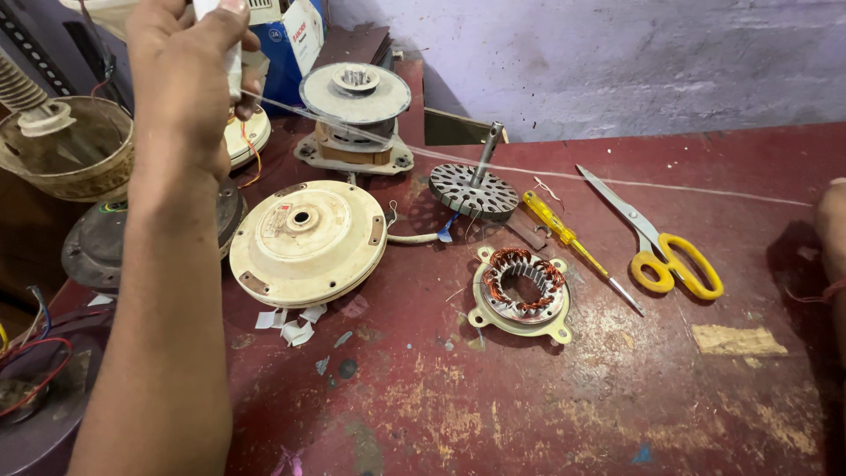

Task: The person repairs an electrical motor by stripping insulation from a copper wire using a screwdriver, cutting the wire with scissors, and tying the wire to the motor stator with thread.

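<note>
Left hand (181,84) up high, pulling a thin clear strip (529,170)

Fingers pinch shut on one small white roll (231,53) at the upper left. One strip runs sideways across the red surface (529,397) to the right edge. Right hand: only a sliver shows, grip unclear. One yellow scissors (656,242), one screwdriver (577,247).

Left hand (181,84) raised at top edge: fingertips and top of the white object (231,53) gripped there cut off; kind not determinable. Right hand (833,238) almost wholly beyond right edge, only a sliver of it showing; grip not readable. Thin clear strand (617,182) fades out toward right edge, end unseen. Dark motor housing (97,242) partly hidden behind left forearm. Wired part (31,388) at lower left cropped by frame. Blue carton (295,44) cut by top edge.
</note>
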